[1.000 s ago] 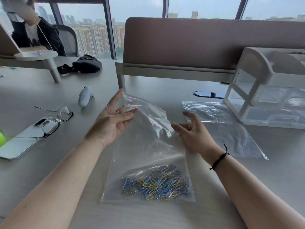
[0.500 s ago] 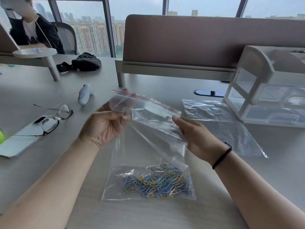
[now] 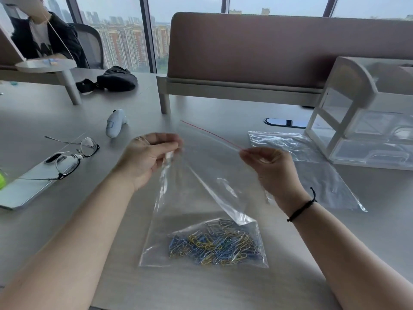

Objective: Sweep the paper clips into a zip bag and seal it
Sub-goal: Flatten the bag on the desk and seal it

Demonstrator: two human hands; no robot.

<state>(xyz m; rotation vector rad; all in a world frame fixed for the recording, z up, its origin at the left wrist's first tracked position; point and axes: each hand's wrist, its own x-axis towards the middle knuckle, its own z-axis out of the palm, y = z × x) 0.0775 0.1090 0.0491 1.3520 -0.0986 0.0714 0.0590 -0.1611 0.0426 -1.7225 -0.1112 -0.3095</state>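
Observation:
A clear zip bag stands lifted at its top, its bottom resting on the table. A heap of blue, yellow and silver paper clips lies inside at the bottom. The bag's red-lined zip strip runs slanted between my hands. My left hand pinches the bag's left top part with curled fingers. At the strip's right end, my right hand pinches the edge between thumb and fingers.
A second empty plastic bag lies flat to the right, by a white drawer unit. Glasses on a phone and a white controller lie to the left. A divider panel stands behind; a person sits far left.
Both hands have gone from loosely open at the bag's mouth to pinching its top edge. They moved apart, pulling the zip strip taut and raising it.

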